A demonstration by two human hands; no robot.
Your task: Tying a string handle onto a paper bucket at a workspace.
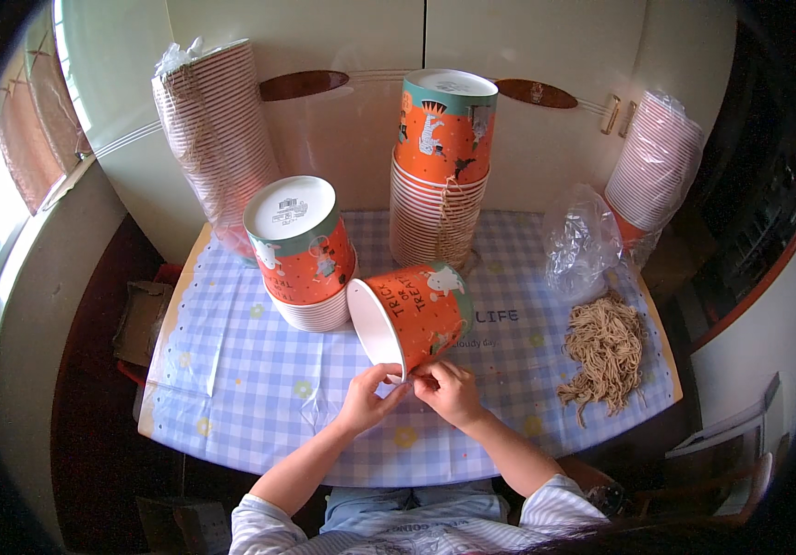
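Observation:
An orange paper bucket (426,310) with a green band and printed figures lies tilted on its side before me, its white open mouth facing left. At the lowest part of its rim, my left hand (372,398) is closed, thumb and fingers pinching the edge. My right hand (449,393) is closed against the outside wall just beside that rim, fingertips curled together. Whatever is between the right fingertips is too small or hidden to make out. The two hands nearly touch. Left of this bucket stands a short upside-down stack of matching buckets (301,254).
A taller upside-down bucket stack (440,176) stands behind, with string down its side. Plastic-wrapped stacks lean at back left (213,139) and back right (657,166). A crumpled clear bag (583,240) and a tan string heap (604,356) lie right on the checked tablecloth (259,398).

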